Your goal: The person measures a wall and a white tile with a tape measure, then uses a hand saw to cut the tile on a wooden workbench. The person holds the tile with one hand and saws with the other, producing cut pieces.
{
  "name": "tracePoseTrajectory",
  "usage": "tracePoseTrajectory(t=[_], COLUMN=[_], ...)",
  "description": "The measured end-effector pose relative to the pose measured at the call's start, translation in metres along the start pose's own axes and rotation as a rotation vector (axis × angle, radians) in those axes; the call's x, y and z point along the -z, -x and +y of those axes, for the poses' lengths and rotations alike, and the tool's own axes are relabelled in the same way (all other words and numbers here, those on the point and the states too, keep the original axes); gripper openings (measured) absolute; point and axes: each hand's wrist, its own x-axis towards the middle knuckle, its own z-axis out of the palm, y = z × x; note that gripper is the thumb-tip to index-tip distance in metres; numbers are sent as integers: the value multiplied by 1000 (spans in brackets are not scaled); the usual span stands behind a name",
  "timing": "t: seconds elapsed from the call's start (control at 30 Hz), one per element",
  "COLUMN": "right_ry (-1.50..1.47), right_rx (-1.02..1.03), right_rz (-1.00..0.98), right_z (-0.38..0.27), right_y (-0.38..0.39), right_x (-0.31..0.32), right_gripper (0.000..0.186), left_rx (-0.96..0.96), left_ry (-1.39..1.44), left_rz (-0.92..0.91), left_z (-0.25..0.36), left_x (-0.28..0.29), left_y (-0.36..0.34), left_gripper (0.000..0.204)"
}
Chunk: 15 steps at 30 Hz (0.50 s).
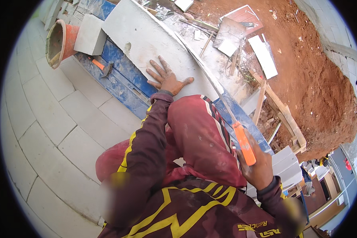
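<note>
My left hand (167, 78) lies flat with fingers spread on a large pale grey lightweight concrete block (146, 37). The block rests on a blue, dust-smeared board (127, 79) and has a chipped spot in its face. In my right hand (258, 162) is the orange handle of a handsaw (244, 142). Its long thin blade, seen nearly edge-on, runs forward along the block's right edge; whether it bites into the block I cannot tell. My bent knee in red trousers presses close to the block's near end.
A hammer (102, 66) with an orange handle lies on the blue board's left side. Beyond it are a smaller block (90, 35) and a dirty orange bucket (67, 41) tipped sideways. Pale block courses (59, 115) spread at left. To the right lie timber offcuts (283, 109), broken panels (262, 57) and red soil (305, 95).
</note>
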Motion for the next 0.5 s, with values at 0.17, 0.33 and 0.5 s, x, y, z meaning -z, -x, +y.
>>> tracePoseTrajectory(t=[0.17,0.33,0.5], right_ry=[77,27,31], right_rx=[-90,-121,-58], right_rz=[-149,-113,-129], right_z=[29,25,-4], right_y=[-136,-43,-8], right_x=[-70,-41,14], right_gripper=[49,51,59], left_rx=[10,8,23], left_ry=[-9,18,7], left_rz=[7,15,-3], left_z=[5,2,-1], left_x=[7,3,-2], left_y=[-3,1,-1], left_gripper=[171,173,172])
